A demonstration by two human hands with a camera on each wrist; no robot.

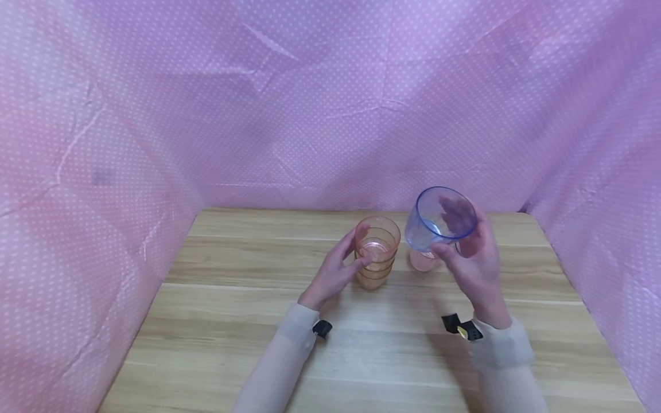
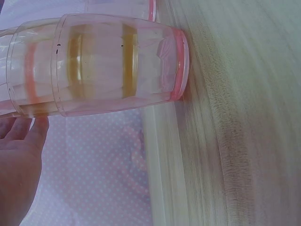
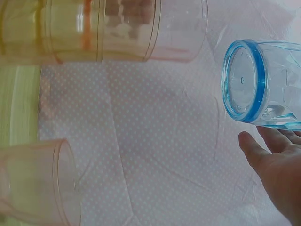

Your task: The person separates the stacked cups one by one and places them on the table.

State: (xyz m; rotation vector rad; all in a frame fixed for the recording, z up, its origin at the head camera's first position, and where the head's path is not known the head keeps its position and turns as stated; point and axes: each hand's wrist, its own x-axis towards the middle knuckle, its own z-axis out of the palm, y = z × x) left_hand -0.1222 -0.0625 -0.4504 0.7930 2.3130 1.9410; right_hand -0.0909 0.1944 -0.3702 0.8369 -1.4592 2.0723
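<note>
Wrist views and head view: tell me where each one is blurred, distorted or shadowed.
Head view: even, soft light, sharp; faint shadow on the table under the right hand. Left wrist view: turned sideways, the orange cup stack sharp, wood grain smeared at right. Right wrist view: also sideways, the blue cup clear, the pink cup soft.

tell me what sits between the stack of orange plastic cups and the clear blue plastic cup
In the head view, a single pink plastic cup stands on the wooden table, between the stack of orange plastic cups and the clear blue plastic cup, partly hidden behind the blue one.
</note>
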